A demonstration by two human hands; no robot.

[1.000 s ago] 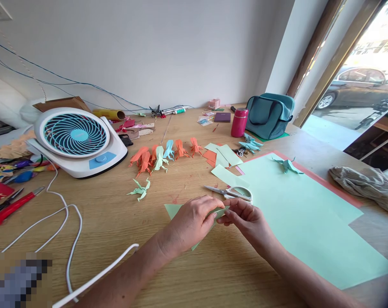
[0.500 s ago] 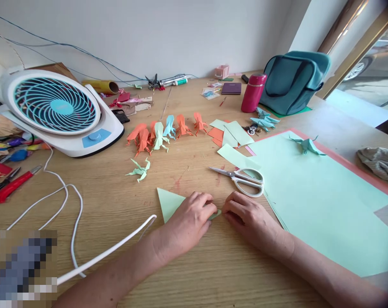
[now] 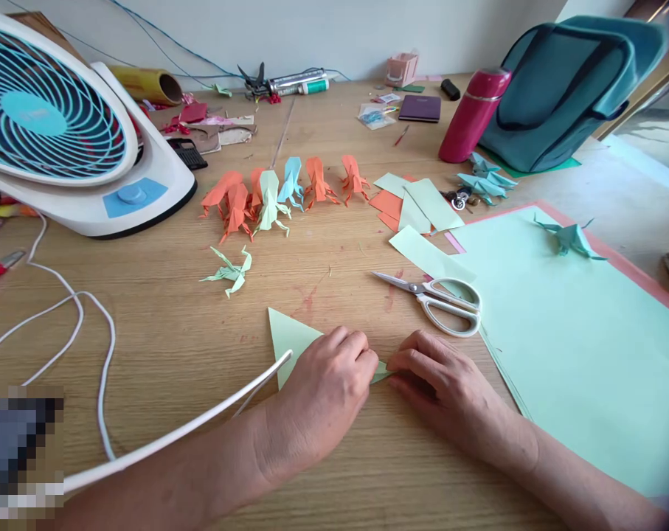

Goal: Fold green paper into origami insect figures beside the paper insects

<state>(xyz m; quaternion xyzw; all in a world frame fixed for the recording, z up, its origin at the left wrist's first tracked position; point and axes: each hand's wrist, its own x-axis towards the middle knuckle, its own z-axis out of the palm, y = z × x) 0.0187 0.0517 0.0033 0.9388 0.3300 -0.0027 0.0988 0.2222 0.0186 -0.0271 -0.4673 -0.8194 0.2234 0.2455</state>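
A pale green sheet of paper, folded to a point at its left end, lies on the wooden table. My left hand presses over its middle with curled fingers and covers much of it. At the narrow right tip, my right hand pinches the paper between thumb and fingers. White-handled scissors lie just beyond my right hand, blades pointing left. A small pale green origami figure rests beyond the folded sheet. How the paper is folded under my hands is hidden.
Orange, blue and green origami figures stand farther back. Large green sheets spread at right, beside cut paper pieces. A fan is at left; a white cable arches over my left forearm. A pink bottle stands by a teal bag.
The camera view has shifted closer and lower. The fingers of my left hand have curled in more tightly, and my right hand now pinches the paper's right tip.
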